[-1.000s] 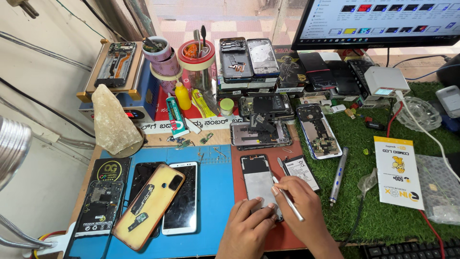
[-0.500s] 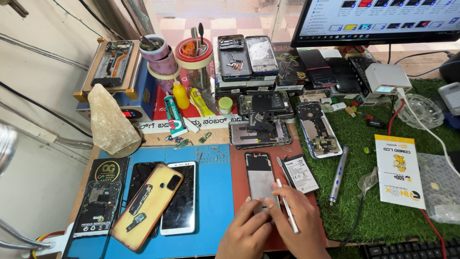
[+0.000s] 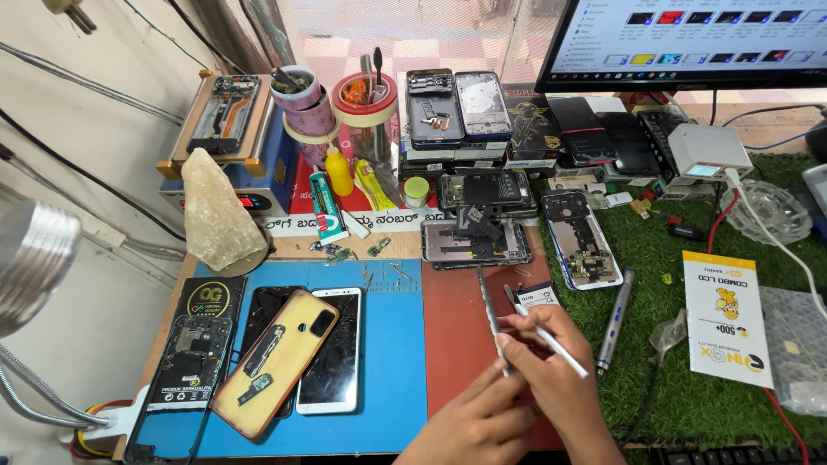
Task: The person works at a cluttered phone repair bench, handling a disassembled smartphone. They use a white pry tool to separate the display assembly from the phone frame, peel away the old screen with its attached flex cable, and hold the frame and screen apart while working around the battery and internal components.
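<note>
The person holds a thin phone panel (image 3: 489, 314) on its edge over the red-brown work mat (image 3: 457, 344), near the front of the bench. The right hand (image 3: 551, 366) is closed around a white pen-like tool (image 3: 551, 337), and its fingertips also pinch the lower end of the panel. The left hand (image 3: 482, 422) comes from below and seems to steady the same lower end, but whether its fingers are really clamped on it I cannot tell.

To do this well, I think the grip should stay light on the edges only, because such a thin panel bends and cracks easily, and the tool tip should stay away from its face.

Just beside the panel lies a small white-labelled part (image 3: 538, 297), and to the right a grey screwdriver (image 3: 613, 317) rests on the green turf mat (image 3: 680, 387). An open phone frame (image 3: 475, 241) lies behind, near the top of the panel. On the blue mat (image 3: 388, 362) at left lie a white phone (image 3: 332, 349) and a tan back cover (image 3: 274, 362). Small screws are scattered close by.
</note>
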